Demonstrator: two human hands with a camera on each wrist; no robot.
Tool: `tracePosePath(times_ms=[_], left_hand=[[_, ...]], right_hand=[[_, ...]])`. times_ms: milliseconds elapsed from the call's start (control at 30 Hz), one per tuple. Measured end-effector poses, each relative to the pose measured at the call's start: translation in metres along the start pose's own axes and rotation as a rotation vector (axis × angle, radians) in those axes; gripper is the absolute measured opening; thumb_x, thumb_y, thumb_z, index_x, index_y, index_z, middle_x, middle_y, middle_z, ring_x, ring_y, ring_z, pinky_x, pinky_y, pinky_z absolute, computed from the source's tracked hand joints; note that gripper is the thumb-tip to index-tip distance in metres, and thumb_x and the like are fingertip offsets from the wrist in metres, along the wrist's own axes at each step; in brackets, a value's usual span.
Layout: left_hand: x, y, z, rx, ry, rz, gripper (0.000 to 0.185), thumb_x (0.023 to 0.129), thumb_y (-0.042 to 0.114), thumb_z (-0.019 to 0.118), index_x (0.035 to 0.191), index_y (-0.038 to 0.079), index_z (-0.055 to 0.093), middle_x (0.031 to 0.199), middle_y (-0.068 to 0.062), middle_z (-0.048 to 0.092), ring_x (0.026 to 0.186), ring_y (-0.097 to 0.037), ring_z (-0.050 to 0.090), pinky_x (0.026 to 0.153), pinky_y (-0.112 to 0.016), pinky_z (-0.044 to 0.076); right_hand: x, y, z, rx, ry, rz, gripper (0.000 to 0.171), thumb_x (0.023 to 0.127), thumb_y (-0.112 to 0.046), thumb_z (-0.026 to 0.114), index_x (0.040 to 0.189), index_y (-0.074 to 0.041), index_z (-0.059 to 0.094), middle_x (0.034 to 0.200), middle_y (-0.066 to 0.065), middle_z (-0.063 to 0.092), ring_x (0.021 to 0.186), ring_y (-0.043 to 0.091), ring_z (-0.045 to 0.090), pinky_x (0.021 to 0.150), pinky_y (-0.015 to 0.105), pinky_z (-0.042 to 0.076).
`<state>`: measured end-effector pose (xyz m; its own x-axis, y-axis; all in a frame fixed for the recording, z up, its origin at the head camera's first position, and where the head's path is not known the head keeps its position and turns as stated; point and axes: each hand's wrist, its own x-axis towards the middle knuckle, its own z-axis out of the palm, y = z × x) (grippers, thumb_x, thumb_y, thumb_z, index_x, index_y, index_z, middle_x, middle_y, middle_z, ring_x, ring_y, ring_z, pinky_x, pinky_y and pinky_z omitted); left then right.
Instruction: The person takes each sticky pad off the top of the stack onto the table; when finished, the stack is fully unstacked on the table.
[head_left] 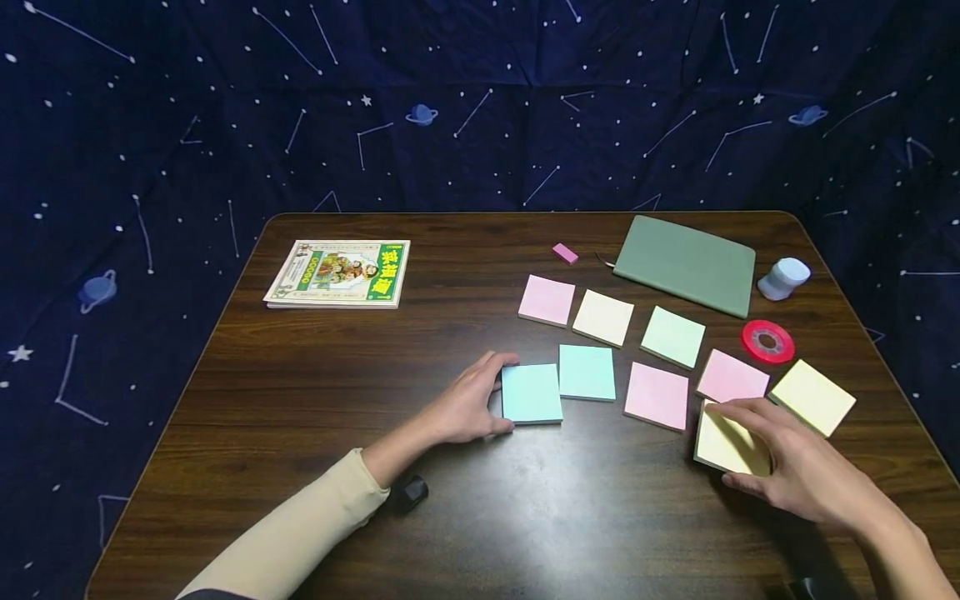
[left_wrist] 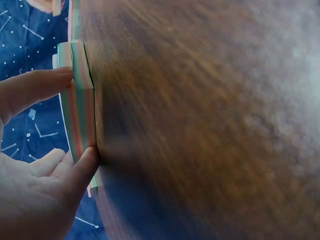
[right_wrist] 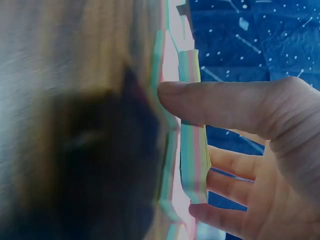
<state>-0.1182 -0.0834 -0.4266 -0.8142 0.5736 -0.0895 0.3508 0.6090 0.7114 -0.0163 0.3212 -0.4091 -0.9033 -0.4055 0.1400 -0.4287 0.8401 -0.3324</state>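
Note:
My left hand [head_left: 472,403] holds a light blue sticky note pad [head_left: 532,394] by its edges, thumb at the near side and fingers at the far side. The striped, many-coloured edge of that pad [left_wrist: 81,117] shows in the left wrist view. A second blue pad [head_left: 587,372] sits right beside it. On the right, my right hand [head_left: 798,458] grips a pale yellow sticky note pad [head_left: 726,442] between thumb and fingers, raised off the table with a shadow below. Close behind it are a pink pad [head_left: 732,377] and another yellow pad [head_left: 813,397].
More pads, pink [head_left: 656,396], green [head_left: 672,337], cream [head_left: 603,317] and pink [head_left: 547,300], lie mid-table. Behind are a pink eraser-like block [head_left: 566,253], a green notebook [head_left: 686,265], a red tape roll [head_left: 767,342] and a white container [head_left: 783,278]. Booklets [head_left: 337,273] lie back left.

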Motion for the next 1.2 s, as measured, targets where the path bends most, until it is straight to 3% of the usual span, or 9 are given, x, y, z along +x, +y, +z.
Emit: tracePosePath(times_ms=[133,200,300,433,567,667,800,1033,1200], left_hand=[[0.000,0.000,0.000,0.002,-0.005,-0.001,0.087,0.070,0.006,0.087,0.143,0.002,0.039,0.134,-0.013,0.047,0.120,-0.029,0.056,0.103,-0.039,0.046],[0.001,0.000,0.000,0.006,-0.011,-0.008,0.088,0.071,0.007,0.087,0.144,0.002,0.039,0.135,-0.013,0.047,0.121,-0.029,0.054,0.104,-0.039,0.045],[0.001,0.000,0.000,0.008,-0.013,-0.012,0.088,0.071,0.007,0.087,0.144,0.002,0.039,0.136,-0.013,0.047,0.122,-0.029,0.053,0.104,-0.040,0.045],[0.001,0.000,0.001,0.009,-0.008,-0.009,0.088,0.071,0.007,0.087,0.144,0.002,0.039,0.136,-0.012,0.047,0.123,-0.028,0.052,0.105,-0.040,0.044],[0.000,0.000,0.001,0.009,-0.004,-0.006,0.088,0.070,0.007,0.087,0.144,0.002,0.039,0.135,-0.012,0.047,0.123,-0.026,0.052,0.105,-0.038,0.043],[0.000,0.000,0.001,0.011,0.002,-0.004,0.088,0.070,0.007,0.087,0.143,0.002,0.039,0.135,-0.012,0.048,0.123,-0.026,0.052,0.105,-0.038,0.043],[0.000,0.000,0.001,0.012,0.004,-0.001,0.087,0.070,0.007,0.087,0.143,0.001,0.039,0.135,-0.012,0.048,0.123,-0.027,0.052,0.105,-0.038,0.043],[0.000,-0.001,0.001,0.026,0.005,-0.004,0.088,0.070,0.007,0.087,0.144,0.003,0.039,0.135,-0.011,0.048,0.124,-0.026,0.051,0.106,-0.038,0.043],[0.000,0.000,0.001,0.033,0.003,-0.015,0.088,0.070,0.008,0.088,0.144,0.004,0.040,0.135,-0.010,0.048,0.123,-0.025,0.051,0.106,-0.039,0.043]], right_hand=[[-0.013,0.003,0.006,-0.016,-0.010,0.019,0.083,0.057,-0.026,0.095,0.131,-0.020,0.060,0.120,-0.001,0.056,0.100,0.016,0.054,0.078,0.027,0.047],[-0.016,0.004,0.010,-0.008,0.001,0.013,0.082,0.055,-0.024,0.095,0.130,-0.019,0.061,0.121,-0.001,0.056,0.103,0.018,0.054,0.082,0.023,0.046],[-0.017,0.005,0.016,0.011,0.026,-0.015,0.081,0.054,-0.019,0.095,0.128,-0.017,0.062,0.120,0.000,0.056,0.105,0.018,0.052,0.087,0.010,0.036],[-0.017,0.006,0.021,0.017,0.043,-0.037,0.080,0.053,-0.016,0.094,0.127,-0.016,0.062,0.119,0.002,0.056,0.107,0.020,0.050,0.089,0.005,0.028],[-0.018,0.007,0.023,-0.008,0.034,-0.018,0.079,0.055,-0.018,0.094,0.127,-0.016,0.062,0.121,0.005,0.056,0.109,0.023,0.050,0.087,0.016,0.037],[-0.017,0.006,0.022,-0.019,0.014,0.004,0.077,0.058,-0.019,0.094,0.127,-0.015,0.061,0.122,0.008,0.055,0.110,0.026,0.050,0.084,0.033,0.047],[-0.015,0.001,0.015,-0.012,-0.020,0.033,0.074,0.062,-0.022,0.092,0.129,-0.015,0.060,0.127,0.012,0.053,0.113,0.033,0.049,0.080,0.055,0.050],[0.003,-0.011,-0.007,-0.029,-0.008,-0.009,0.066,0.070,-0.026,0.089,0.129,-0.014,0.062,0.127,0.009,0.057,0.110,0.029,0.056,0.082,0.051,0.050],[0.030,-0.031,-0.012,0.038,-0.075,-0.002,0.061,0.078,-0.030,0.084,0.132,-0.014,0.062,0.132,0.013,0.055,0.117,0.035,0.054,0.088,0.058,0.050]])
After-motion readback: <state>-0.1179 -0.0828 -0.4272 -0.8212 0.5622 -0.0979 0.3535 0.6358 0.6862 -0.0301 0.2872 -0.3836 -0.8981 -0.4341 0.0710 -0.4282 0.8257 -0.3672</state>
